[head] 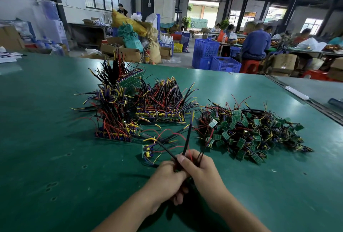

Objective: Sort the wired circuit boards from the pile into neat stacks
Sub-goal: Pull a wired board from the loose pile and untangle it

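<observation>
A loose pile of small green circuit boards with red, black and yellow wires [248,135] lies on the green table [55,166] at the right. Sorted rows of wired boards stand at the left [113,120] and in the middle [163,105], wires pointing up. A short row of boards [147,151] lies flat just ahead of my hands. My left hand [167,181] and my right hand [200,168] meet low in the middle, both gripping a bundle of black and red wires [187,139] that sticks up and away. Any board under my hands is hidden.
The table's far edge runs across the middle of the view, with a metal rail along its right side [306,100]. Beyond stand blue crates [206,51], cardboard boxes, sacks and several seated people at other tables. A white tube [297,92] lies past the rail.
</observation>
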{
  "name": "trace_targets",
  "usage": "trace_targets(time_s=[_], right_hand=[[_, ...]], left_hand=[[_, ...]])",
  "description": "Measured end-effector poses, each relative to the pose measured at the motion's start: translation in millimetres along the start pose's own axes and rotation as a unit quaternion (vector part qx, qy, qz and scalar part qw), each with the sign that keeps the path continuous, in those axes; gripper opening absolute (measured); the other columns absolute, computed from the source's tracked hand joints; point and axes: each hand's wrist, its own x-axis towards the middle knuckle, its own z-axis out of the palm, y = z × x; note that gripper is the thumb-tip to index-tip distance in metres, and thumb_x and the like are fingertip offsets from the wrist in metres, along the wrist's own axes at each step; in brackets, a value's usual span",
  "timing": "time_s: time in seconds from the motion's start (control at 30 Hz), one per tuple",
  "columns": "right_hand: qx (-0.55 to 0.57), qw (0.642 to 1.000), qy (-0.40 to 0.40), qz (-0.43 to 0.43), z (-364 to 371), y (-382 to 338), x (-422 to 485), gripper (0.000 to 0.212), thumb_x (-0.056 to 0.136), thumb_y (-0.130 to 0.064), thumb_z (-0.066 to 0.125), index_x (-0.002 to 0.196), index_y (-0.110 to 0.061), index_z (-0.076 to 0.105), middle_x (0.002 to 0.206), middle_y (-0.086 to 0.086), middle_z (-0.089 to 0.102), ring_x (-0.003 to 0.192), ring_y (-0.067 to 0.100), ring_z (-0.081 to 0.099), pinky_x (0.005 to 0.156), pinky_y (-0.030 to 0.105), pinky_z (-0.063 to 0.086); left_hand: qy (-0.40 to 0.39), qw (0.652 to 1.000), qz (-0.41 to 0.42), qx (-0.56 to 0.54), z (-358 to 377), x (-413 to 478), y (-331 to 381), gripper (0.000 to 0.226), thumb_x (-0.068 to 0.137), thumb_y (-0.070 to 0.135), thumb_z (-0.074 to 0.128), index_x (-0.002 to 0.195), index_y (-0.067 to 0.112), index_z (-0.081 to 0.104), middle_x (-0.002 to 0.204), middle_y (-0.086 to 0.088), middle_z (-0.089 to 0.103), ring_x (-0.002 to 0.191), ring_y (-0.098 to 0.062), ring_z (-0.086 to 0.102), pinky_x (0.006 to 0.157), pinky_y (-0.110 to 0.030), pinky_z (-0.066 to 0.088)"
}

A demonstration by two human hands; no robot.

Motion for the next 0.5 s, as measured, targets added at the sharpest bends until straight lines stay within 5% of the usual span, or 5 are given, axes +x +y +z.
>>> trace_targets(time_s=[0.17,0.33,0.43,0.5], right_hand=[[0.01,0.998,0.058,-0.024,-7.0,0.3,5.7,0.017,0.096,-0.013,0.059,0.083,-0.018,0.068,0.08,0.006,0.069,0.075,0.017,0.064,0.07,0.035,0.053],[-0.044,0.995,0.076,-0.04,-11.0,2.8,7.5,0.024,0.095,-0.006,0.06,0.092,-0.028,0.07,0.074,-0.011,0.068,0.069,0.006,0.06,0.063,0.017,0.048],[-0.079,0.993,0.051,-0.072,-6.4,5.3,4.5,0.042,0.089,0.003,0.061,0.098,-0.037,0.068,0.088,-0.01,0.072,0.081,0.004,0.066,0.073,0.017,0.05],[-0.085,0.993,0.023,-0.082,-2.3,7.0,2.0,0.046,0.084,0.001,0.061,0.107,-0.04,0.063,0.096,-0.009,0.072,0.087,0.006,0.067,0.077,0.02,0.051]], left_hand=[[0.038,0.994,0.065,0.077,-0.9,0.6,1.4,0.027,0.082,0.045,0.053,0.08,0.02,0.063,0.053,-0.002,0.058,0.041,-0.014,0.053,0.037,-0.023,0.038],[0.211,0.942,0.198,0.17,-2.6,3.5,-6.3,0.044,0.074,0.067,0.049,0.094,0.03,0.061,0.092,0.014,0.061,0.091,0.0,0.056,0.081,-0.021,0.044],[0.173,0.949,0.191,0.183,1.5,2.7,-7.0,0.072,0.064,0.076,0.052,0.121,0.032,0.052,0.117,0.02,0.052,0.115,0.004,0.046,0.1,-0.018,0.036],[0.127,0.964,0.196,0.126,7.3,2.2,-7.8,0.065,0.062,0.068,0.065,0.117,0.035,0.055,0.113,0.019,0.061,0.111,0.002,0.054,0.098,-0.024,0.043]])
